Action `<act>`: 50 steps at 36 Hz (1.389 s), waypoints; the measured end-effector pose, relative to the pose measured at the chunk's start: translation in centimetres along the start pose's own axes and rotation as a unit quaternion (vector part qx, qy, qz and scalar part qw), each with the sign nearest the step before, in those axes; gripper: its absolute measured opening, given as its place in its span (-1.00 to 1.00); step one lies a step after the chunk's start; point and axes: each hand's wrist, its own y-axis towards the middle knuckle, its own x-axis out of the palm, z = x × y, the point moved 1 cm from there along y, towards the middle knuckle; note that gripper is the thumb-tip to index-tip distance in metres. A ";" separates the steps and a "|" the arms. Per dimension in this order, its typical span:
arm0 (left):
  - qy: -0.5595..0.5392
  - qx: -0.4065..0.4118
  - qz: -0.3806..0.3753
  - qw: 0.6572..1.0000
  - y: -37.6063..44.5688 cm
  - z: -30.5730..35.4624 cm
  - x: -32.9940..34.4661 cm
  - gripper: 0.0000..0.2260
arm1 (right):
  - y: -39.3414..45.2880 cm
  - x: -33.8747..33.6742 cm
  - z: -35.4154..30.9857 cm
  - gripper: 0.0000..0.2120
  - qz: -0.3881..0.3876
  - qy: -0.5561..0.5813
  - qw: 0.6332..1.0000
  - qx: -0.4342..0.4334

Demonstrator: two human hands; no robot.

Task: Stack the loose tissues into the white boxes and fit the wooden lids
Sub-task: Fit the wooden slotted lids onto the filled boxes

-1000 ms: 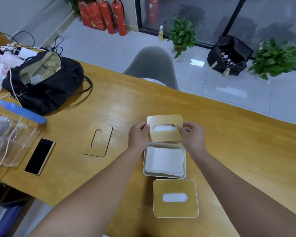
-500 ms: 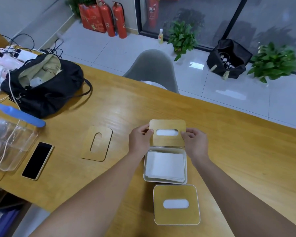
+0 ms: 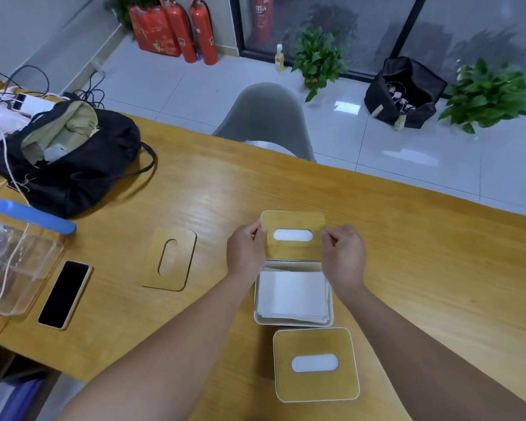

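My left hand and my right hand pinch the side edges of a wooden lid with an oval slot. The lid sits just past the far edge of an open white box. White shows through its slot; what lies beneath it is hidden. A flat stack of white tissues fills the open box. Nearer to me stands a second white box with a wooden lid fitted in its rim. Another loose wooden lid lies flat on the table to the left.
A black phone and a clear plastic container with a blue lid lie at the left of the wooden table. A black bag with cables sits at the far left. A grey chair stands behind the table.
Both hands keep their hold on the lid at the far edge of the open box. Only the view has shifted a little.
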 end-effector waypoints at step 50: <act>-0.334 -0.317 -0.050 0.886 3.1 2.1 1.4 -0.68 | 3.2 2.6 1.3 -0.79 -0.026 0.352 0.921 0.165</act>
